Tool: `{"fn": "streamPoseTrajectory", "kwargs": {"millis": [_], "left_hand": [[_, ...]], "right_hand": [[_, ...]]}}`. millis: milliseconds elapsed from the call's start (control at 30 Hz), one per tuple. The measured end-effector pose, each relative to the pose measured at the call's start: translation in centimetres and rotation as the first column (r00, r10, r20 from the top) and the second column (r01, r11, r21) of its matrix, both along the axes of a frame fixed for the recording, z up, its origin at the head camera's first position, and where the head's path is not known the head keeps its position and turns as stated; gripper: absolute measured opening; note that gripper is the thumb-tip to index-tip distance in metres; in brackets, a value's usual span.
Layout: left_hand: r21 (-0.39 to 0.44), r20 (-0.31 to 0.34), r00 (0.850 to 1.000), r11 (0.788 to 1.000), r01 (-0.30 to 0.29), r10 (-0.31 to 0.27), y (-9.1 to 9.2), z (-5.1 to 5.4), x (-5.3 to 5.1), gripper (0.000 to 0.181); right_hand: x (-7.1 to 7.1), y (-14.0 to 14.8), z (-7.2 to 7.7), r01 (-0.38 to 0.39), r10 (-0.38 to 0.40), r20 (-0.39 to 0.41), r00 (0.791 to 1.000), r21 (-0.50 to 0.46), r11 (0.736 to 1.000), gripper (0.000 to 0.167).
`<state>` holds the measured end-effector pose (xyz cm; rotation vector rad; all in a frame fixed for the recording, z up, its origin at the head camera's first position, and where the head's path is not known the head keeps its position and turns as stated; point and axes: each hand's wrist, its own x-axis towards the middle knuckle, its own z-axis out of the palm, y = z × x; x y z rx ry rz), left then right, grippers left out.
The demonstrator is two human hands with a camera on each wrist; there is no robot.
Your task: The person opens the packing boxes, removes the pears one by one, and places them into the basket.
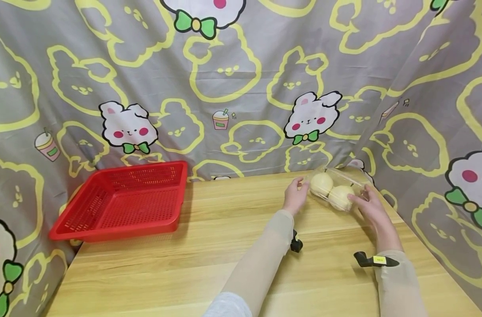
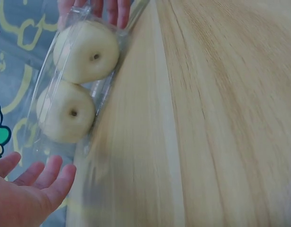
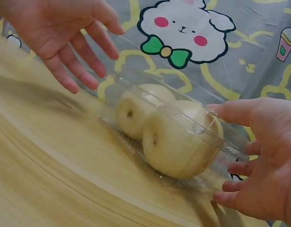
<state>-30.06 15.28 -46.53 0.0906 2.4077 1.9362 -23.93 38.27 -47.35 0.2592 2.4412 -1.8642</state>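
Observation:
Two round, pale yellow pears (image 1: 321, 183) sit side by side in a clear plastic box (image 3: 183, 119) at the table's back right corner. My right hand (image 1: 373, 208) holds the box at its right end, with the thumb on top and the fingers at the side in the right wrist view. At the opposite end, my left hand (image 2: 29, 196) is apart from the box, its fingers loosely spread and holding nothing. The pears' stem hollows face the left wrist camera. Whether the box's underside touches the table, I cannot tell.
On the table's left stands a red plastic basket (image 1: 169, 228) with perforated sides and base. A grey patterned curtain (image 1: 241, 57) hangs behind the wooden table (image 1: 177, 273) and along both sides. Black mounts are strapped at both wrists.

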Motion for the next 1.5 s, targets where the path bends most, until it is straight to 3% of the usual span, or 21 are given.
{"fn": "streamPoseTrajectory", "kwargs": {"millis": [233, 867, 1233, 1500], "left_hand": [[0.026, 0.012, 1.000, 1.000, -0.002, 0.002, -0.4, -0.3, 0.1, 0.045], [0.026, 0.029, 0.999, 0.999, -0.029, 0.028, -2.0, -0.9, -0.1, 0.042], [0.117, 0.082, 0.996, 0.993, -0.031, 0.021, -3.9, -1.0, 0.1, 0.036], [0.146, 0.078, 0.995, 0.987, -0.073, 0.062, -4.7, -1.2, 0.4, 0.035]], "right_hand": [[0.0, 0.2, -0.2, -0.064, 0.064, -0.010, 0.998, -0.081, 0.995, 0.096], [0.0, -0.8, 0.2, -0.156, 0.154, -0.024, 0.988, -0.069, 0.985, 0.093], [0.0, -1.7, 0.0, -0.198, 0.196, -0.031, 0.980, -0.087, 0.976, 0.093], [-0.2, -2.6, 0.1, -0.226, 0.225, -0.023, 0.974, -0.094, 0.969, 0.093]]}}
